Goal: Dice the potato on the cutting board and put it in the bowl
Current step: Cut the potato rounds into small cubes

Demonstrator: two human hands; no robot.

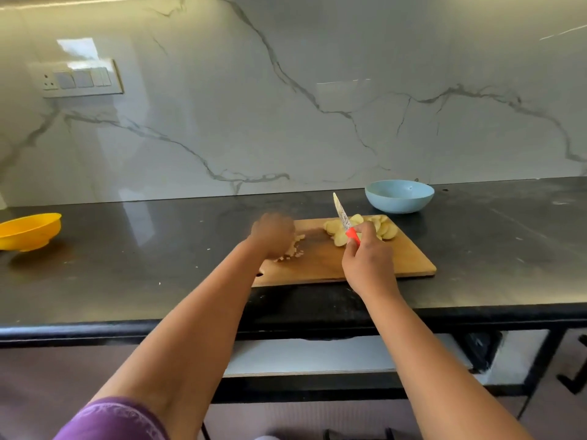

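The right hand (368, 265) grips the red-handled knife (344, 219), blade raised; the left hand (273, 233) curls over diced potato (293, 247) — whether gripping is unclear. Slices (381, 228) wait on the cutting board (409, 260) — gathering should be thorough, toward the blue bowl (399, 196).

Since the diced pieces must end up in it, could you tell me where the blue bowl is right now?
In the head view the blue bowl sits on the black counter against the marble wall, just beyond the cutting board's far right corner.
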